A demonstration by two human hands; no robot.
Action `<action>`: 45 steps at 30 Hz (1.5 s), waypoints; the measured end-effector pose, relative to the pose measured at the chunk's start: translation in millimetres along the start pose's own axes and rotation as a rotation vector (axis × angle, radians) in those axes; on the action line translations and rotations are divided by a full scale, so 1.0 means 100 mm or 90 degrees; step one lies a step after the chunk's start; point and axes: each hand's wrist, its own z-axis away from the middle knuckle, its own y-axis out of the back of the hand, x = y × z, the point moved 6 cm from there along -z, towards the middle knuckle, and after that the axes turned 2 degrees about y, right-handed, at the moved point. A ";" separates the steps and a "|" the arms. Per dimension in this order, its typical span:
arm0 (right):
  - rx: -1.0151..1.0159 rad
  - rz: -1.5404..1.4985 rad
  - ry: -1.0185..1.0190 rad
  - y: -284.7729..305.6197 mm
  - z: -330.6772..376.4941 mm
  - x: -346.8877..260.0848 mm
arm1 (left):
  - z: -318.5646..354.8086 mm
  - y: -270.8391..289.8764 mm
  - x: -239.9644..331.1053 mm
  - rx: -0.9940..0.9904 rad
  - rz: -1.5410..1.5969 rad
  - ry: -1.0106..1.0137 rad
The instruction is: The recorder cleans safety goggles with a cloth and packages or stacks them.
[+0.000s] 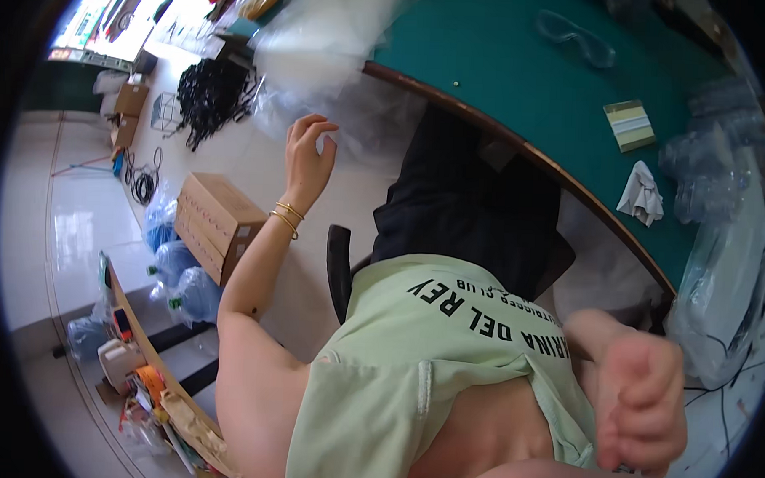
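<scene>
My left hand (308, 156) is stretched out to the left, away from the green-topped table (523, 84). Its fingers are loosely spread and hold nothing, and two gold bangles sit on the wrist. It hovers just below a heap of clear plastic bags (322, 43). My right hand (642, 404) is close to the camera at the lower right, curled into a fist against my light green shirt. Nothing shows inside it. I sit on a black chair (339, 267) in dark trousers.
On the table lie clear safety glasses (575, 37), a striped pad (629, 125), a crumpled white cloth (642, 194) and clear plastic bags (722, 158). On the floor are a cardboard box (214, 225), blue bags (179, 270), black cables (211, 94) and a cluttered shelf (154, 391).
</scene>
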 end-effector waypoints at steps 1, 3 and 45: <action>-0.008 -0.142 0.037 -0.12 -0.15 0.12 | 0.13 0.04 -0.12 -0.011 -0.026 0.021; -0.029 -0.167 0.042 -0.11 -0.19 0.07 | 0.37 0.08 -0.31 -0.033 -0.042 0.071; 0.647 0.811 -1.509 2.09 4.98 -2.26 | 1.93 -3.69 -1.60 -1.008 0.388 0.076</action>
